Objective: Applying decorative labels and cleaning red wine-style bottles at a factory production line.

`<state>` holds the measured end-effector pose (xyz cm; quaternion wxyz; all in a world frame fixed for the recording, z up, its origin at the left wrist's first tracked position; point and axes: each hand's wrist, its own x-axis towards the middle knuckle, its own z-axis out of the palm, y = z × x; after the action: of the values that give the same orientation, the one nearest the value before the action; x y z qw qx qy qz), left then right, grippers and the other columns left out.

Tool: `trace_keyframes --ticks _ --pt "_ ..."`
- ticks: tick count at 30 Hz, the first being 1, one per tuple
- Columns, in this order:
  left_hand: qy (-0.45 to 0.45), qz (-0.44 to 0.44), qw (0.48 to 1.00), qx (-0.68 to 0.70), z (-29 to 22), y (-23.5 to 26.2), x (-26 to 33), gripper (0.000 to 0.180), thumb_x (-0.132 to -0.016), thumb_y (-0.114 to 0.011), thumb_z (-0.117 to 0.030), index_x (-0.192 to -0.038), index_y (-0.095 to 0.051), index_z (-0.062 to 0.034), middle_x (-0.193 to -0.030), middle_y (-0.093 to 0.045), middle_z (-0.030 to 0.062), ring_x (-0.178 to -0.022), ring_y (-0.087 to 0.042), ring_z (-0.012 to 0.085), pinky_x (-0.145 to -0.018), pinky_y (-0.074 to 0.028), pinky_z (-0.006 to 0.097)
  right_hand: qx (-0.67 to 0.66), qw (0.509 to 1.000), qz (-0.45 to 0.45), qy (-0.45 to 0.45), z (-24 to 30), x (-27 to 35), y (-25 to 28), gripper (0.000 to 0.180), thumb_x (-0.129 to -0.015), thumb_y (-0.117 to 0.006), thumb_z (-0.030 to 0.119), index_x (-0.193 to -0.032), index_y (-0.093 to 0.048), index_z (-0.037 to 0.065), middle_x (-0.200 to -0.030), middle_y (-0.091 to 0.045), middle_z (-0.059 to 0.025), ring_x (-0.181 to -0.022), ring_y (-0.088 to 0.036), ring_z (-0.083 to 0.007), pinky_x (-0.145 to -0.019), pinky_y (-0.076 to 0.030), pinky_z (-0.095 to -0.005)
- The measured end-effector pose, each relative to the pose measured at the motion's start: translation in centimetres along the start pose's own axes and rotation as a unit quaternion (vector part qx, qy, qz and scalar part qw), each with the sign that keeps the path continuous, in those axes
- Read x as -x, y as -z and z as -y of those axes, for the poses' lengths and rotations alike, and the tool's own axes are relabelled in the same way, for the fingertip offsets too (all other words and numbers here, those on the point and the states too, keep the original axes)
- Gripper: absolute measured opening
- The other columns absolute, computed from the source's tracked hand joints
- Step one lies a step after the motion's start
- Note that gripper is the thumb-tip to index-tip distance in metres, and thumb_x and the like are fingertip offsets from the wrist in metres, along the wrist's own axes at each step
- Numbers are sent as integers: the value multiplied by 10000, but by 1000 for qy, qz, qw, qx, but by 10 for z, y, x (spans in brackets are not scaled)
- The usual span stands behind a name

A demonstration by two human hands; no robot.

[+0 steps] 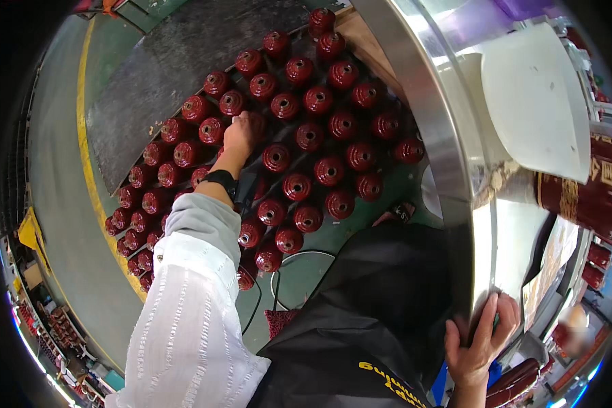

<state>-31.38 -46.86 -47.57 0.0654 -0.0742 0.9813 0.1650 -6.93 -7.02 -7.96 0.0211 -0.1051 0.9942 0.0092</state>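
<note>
Many dark red, glossy, ribbed jar-like pieces [276, 157], each with a small hole in its top, stand upright in slanting rows to the left of a metal table. Among them my left hand [239, 138] reaches down, its fingers closed around the top of one such piece [257, 124], which they partly hide. A black watch and a white sleeve with a grey cuff are on that arm. At the lower right, my right hand [481, 340] rests on the rounded edge of the steel table [484, 262], fingers and thumb apart, holding nothing.
On the table lie a white plastic sheet-like scoop or board [534, 95] and a dark red printed bag [581, 197]. A hose loop [309, 253] lies on the green floor near my black apron [340, 340]. A yellow line [83, 102] runs along the left.
</note>
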Motion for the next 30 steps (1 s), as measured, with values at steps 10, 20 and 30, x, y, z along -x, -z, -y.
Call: trace_keyframes --ticks 10,20,30 --pt "-126 11 991 -47 -41 23 -53 351 -884 -557 -339 -1125 -545 -84 -1088 -585 213 -1018 -616 388 -803 -530 469 -7 999 -35 36 -3 -11 0 630 -803 -763 245 -1274 -497 -77 -1125 -495 -221 -965 -509 -383 -823 -441 -504" --pt "-126 58 990 7 -101 -47 -179 426 -900 -499 -348 -1152 -506 -4 -1145 -590 280 -1032 -624 393 -845 -525 471 -41 998 -30 28 -7 -9 -2 600 -786 -760 228 -1245 -510 -66 -1112 -492 -220 -956 -504 -375 -812 -441 -511" --pt "-191 -82 958 197 -20 5 -175 280 -888 -524 -258 -1042 -511 -24 -988 -639 248 -925 -634 422 -818 -511 502 -74 996 20 43 -9 -1 4 646 -687 -763 241 -1185 -492 -67 -1153 -438 -213 -1055 -456 -431 -894 -409 -547"
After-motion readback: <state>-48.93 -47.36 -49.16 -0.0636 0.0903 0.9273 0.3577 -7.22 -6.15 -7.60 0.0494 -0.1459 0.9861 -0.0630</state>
